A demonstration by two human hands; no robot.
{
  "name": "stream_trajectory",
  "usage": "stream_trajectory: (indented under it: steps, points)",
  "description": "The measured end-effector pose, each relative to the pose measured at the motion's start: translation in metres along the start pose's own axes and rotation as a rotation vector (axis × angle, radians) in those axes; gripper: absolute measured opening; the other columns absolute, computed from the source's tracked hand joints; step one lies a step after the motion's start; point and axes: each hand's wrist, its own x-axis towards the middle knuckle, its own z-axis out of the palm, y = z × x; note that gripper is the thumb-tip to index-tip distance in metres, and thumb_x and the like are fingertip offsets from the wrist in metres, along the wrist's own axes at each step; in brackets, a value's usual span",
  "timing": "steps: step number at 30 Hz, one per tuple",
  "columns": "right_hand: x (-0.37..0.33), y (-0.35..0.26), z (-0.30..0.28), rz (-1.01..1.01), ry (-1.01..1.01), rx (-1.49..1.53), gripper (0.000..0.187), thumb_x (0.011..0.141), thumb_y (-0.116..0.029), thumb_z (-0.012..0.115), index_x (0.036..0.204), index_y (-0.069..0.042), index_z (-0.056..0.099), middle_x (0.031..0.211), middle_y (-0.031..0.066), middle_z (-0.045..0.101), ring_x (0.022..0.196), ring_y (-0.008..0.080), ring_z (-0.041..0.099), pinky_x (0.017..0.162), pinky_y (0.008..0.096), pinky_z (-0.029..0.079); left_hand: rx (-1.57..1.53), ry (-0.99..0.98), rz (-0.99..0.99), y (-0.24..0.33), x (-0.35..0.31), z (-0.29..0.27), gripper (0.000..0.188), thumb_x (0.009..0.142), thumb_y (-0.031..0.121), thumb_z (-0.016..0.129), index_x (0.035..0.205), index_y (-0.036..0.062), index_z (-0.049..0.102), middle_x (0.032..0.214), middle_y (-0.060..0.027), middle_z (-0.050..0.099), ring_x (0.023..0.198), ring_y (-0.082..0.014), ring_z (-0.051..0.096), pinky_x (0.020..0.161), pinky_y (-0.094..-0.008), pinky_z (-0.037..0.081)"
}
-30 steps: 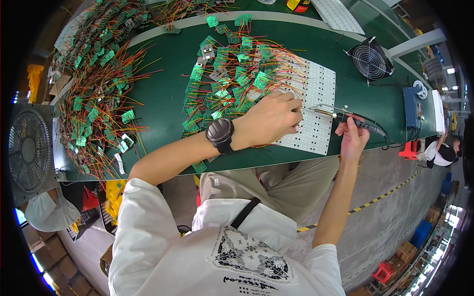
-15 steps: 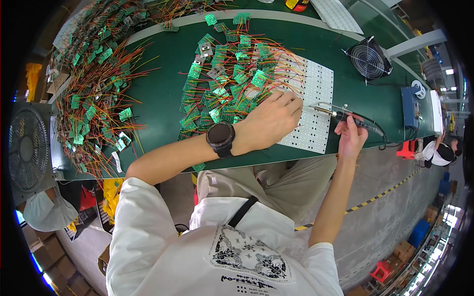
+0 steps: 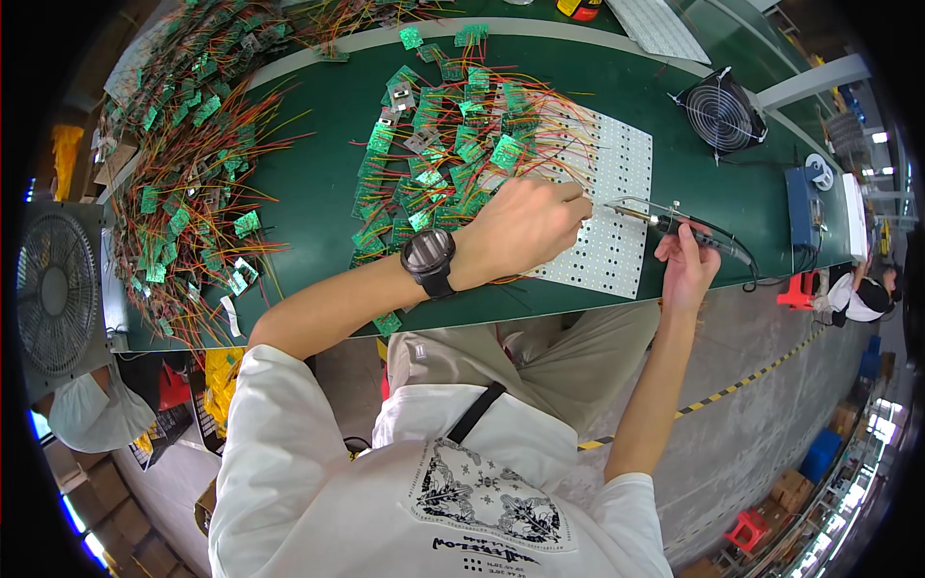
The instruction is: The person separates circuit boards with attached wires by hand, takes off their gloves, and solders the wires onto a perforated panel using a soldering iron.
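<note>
My right hand grips a soldering iron by its dark handle, with a thin metal tube running along the top. The iron's tip points left, close to the fingertips of my left hand. That left hand is closed, palm down, over the edge of a white board dotted with rows of dark spots; what its fingers pinch is hidden. Beyond and left of it lie many small green circuit boards with red and yellow wires, some wire ends lying across the white board.
A larger heap of wired circuit boards fills the table's left side. At the right are a black fan and a blue box with a solder reel. A grey fan stands far left. Another person is far right.
My left hand has turned slightly and its fingers have curled in more, closer to the iron's tip. My right hand and the iron have hardly moved.
</note>
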Motion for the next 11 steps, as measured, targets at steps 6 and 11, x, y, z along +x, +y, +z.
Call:
stream_trajectory:
  steps: [6,11]
  points:
    - [0.000,0.002,-0.002,-0.007,-0.027,-0.014,0.022,0.092,-0.010,0.064,0.106,0.006,0.062,0.072,0.0123,0.065,0.055,0.0185,0.060,0.050,0.0267,0.044,0.122,0.065,0.088,-0.003,-0.001,0.010,0.011,0.078,0.010,0.065,0.086,0.0031,0.062,0.082,-0.0103,0.060,0.075,-0.0293,0.063,0.064,-0.0407,0.050]
    - [0.000,0.002,-0.003,-0.008,-0.023,-0.008,0.022,0.092,-0.011,0.064,0.106,0.006,0.062,0.072,0.0123,0.066,0.056,0.0188,0.061,0.050,0.0266,0.044,0.154,0.001,0.113,-0.005,-0.002,0.007,0.014,0.074,0.009,0.067,0.086,0.0039,0.060,0.085,-0.0099,0.059,0.080,-0.0295,0.062,0.070,-0.0412,0.050]
